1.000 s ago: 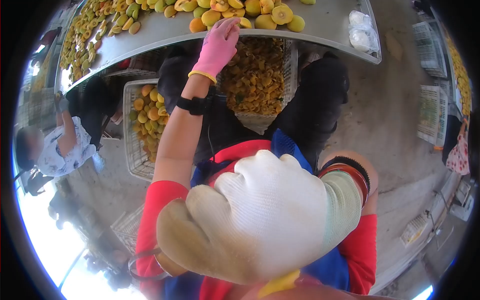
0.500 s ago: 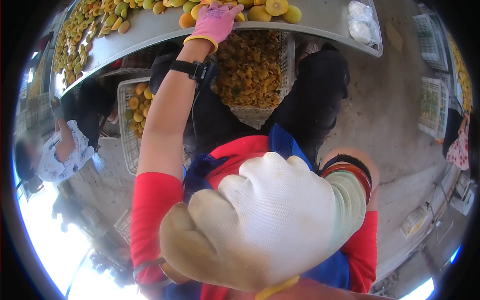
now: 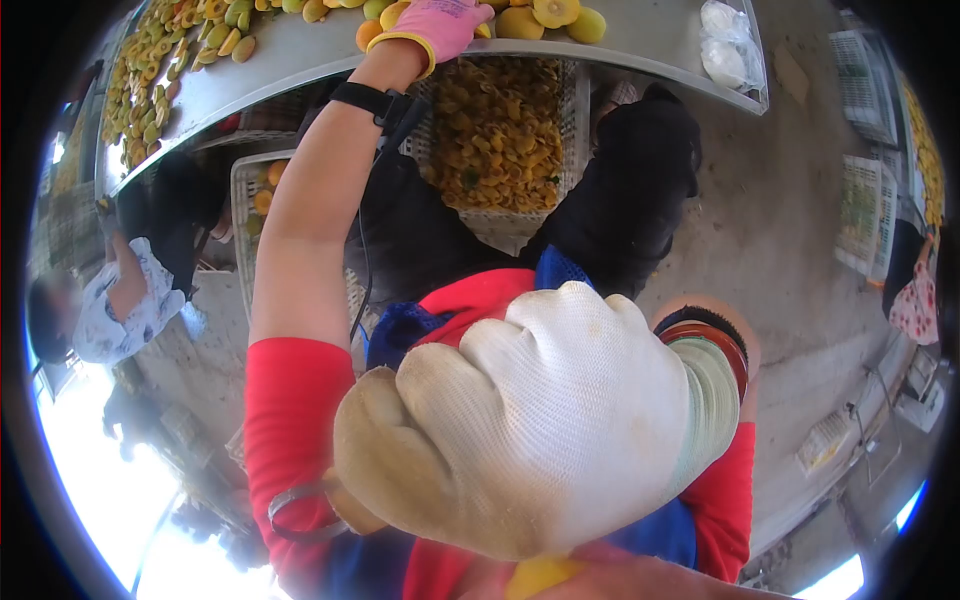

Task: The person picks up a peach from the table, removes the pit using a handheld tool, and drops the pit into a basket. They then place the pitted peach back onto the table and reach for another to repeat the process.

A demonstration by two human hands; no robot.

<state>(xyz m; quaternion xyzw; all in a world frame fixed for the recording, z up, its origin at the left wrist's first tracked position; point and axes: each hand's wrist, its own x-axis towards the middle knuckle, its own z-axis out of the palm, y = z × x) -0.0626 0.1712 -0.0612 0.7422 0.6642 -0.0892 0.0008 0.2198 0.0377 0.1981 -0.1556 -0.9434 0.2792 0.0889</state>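
My left hand (image 3: 440, 28), in a pink glove with a yellow cuff, reaches onto the metal table among yellow peach-like fruit (image 3: 520, 23); its fingertips run to the top edge of the view, so I cannot tell if it grips one. Close to the camera, my right hand (image 3: 530, 420) in a white knitted glove is closed in a fist. It holds a loop-bladed hand tool (image 3: 300, 512), whose curved metal band and brown handle end stick out at the left. Below that fist shows a small yellow thing (image 3: 542, 577), mostly hidden.
Many cut fruit halves (image 3: 150, 75) cover the table's left part. White wrapped bundles (image 3: 725, 45) lie at its right end. Between my legs stands a crate (image 3: 575, 130) of scooped fruit pieces; another crate (image 3: 240, 200) is at left. A person (image 3: 125, 300) works at left.
My left hand has moved slightly up and left, its fingers now partly out of the frame. My right fist and the tool have shifted a little to the right and up.
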